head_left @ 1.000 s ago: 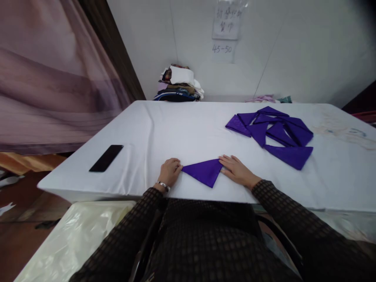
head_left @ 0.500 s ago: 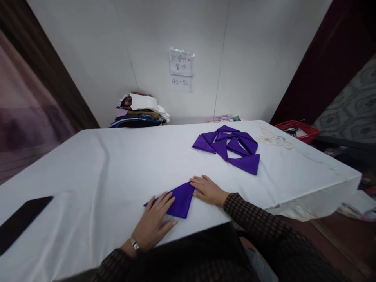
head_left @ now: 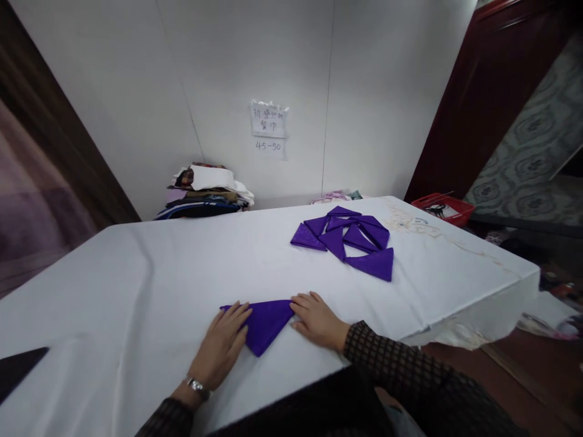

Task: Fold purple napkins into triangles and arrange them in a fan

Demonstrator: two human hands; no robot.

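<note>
Since half a second ago, the left hand (head_left: 221, 347) has slid a little toward the near edge of the desk (head_left: 136, 273), so the left tip of the folded purple napkin (head_left: 266, 320) now shows clear beyond its fingers, while the right hand (head_left: 319, 320) has kept its place at the cloth's right corner. Both hands lie open and flat, fingers spread, gripping nothing; the left palm presses the napkin's left half and the right fingertips touch its right point. Folded into a triangle, the napkin rests close to the near edge of the white-covered desk, its long side facing the far edge and its apex pointing at the person; the fabric is deep violet with a faint sheen and crisp edges. Well apart, toward the far right corner, sits a cluster of folded purple triangles (head_left: 350, 240). A wristwatch (head_left: 198, 386) circles the left wrist.
</note>
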